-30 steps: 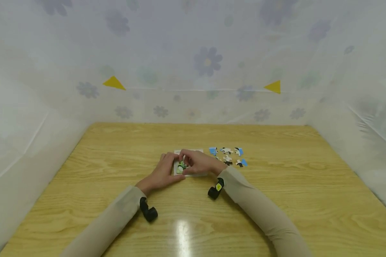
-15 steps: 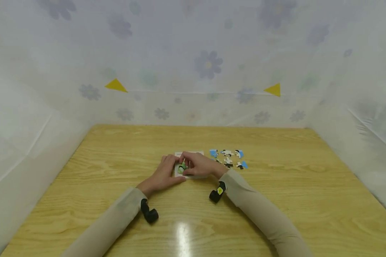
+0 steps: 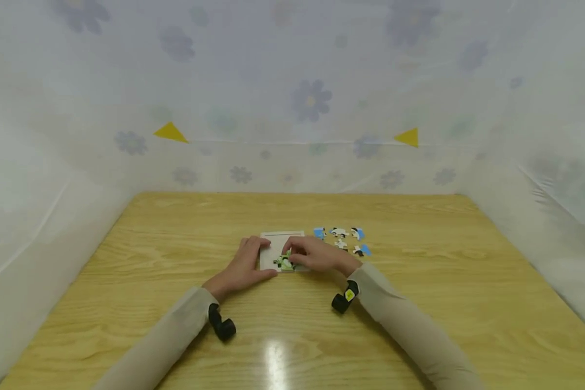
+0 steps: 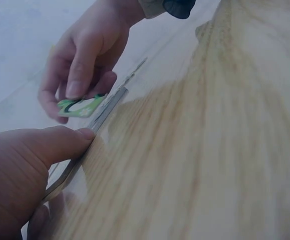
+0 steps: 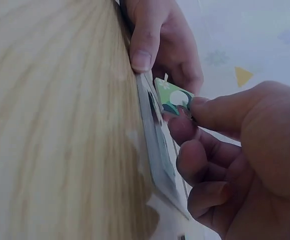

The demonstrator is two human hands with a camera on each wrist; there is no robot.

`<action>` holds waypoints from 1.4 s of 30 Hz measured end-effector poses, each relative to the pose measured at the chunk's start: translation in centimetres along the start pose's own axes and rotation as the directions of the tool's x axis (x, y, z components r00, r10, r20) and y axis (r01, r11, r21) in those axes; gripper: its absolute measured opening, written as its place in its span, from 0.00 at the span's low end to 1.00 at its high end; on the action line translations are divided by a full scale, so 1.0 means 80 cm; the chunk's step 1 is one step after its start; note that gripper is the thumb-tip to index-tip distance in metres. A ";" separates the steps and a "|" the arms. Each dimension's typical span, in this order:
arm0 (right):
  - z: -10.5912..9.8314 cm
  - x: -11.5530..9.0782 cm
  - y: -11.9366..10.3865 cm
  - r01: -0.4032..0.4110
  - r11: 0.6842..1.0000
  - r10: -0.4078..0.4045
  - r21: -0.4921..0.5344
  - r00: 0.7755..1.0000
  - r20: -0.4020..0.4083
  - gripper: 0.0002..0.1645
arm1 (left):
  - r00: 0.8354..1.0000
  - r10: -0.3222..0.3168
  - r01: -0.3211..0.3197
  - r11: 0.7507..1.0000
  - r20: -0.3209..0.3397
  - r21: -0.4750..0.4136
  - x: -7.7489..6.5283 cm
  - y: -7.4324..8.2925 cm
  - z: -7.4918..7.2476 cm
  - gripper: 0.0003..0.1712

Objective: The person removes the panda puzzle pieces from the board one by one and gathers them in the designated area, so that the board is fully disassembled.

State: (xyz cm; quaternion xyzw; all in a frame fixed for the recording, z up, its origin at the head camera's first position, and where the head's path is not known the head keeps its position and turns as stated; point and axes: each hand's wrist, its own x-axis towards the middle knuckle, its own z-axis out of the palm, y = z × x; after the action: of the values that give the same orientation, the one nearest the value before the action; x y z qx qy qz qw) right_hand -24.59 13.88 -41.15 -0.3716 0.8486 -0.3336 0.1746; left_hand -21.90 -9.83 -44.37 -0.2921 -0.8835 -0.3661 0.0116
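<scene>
A white puzzle tray [image 3: 274, 241] lies flat near the middle of the table. My left hand [image 3: 244, 265] holds it at its left side, the thumb along the near edge and the fingers at the far part of that side. Between thumb and fingertips, my right hand [image 3: 317, 253] pinches a green puzzle piece [image 5: 172, 97] with a white and dark patch. The piece is tilted close over the tray's near part in the right wrist view. The right hand covers the tray's right portion in the head view.
Several loose puzzle pieces, among them a blue one [image 3: 319, 233], a white one [image 3: 339, 232] and a blue-black one [image 3: 363, 250], lie right of the tray on the wooden table [image 3: 175, 227]. A flowered white curtain [image 3: 253, 108] encloses the back and sides.
My right hand has moved right across the tray with the green puzzle piece, uncovering the tray's far left part. The left hand stays at the tray's left side.
</scene>
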 end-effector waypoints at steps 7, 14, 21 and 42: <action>-0.011 -0.024 0.016 -0.008 0.999 0.006 -0.039 0.998 -0.060 0.11 | 1.000 -0.022 0.022 1.000 0.002 0.007 0.000 -0.002 -0.005 0.37; -0.024 -0.049 0.033 0.045 0.997 -0.050 -0.068 0.997 -0.061 0.11 | 1.000 -0.022 0.022 1.000 0.020 0.018 -0.001 -0.002 -0.008 0.37; -0.038 -0.071 0.037 -0.042 0.999 0.040 -0.030 0.998 -0.053 0.11 | 1.000 -0.019 0.019 1.000 0.015 0.024 -0.001 -0.002 -0.009 0.36; -0.035 -0.074 0.037 -0.052 0.995 0.043 -0.091 0.995 -0.094 0.07 | 1.000 -0.009 0.009 0.999 0.024 0.031 0.001 -0.001 -0.008 0.32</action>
State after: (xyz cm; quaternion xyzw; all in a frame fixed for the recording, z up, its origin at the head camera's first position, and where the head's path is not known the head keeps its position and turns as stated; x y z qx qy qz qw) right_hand -23.69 21.04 -40.93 -0.3433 0.8790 -0.3061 0.1260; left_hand -22.14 -10.23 -43.93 -0.2924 -0.8904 -0.3489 0.0037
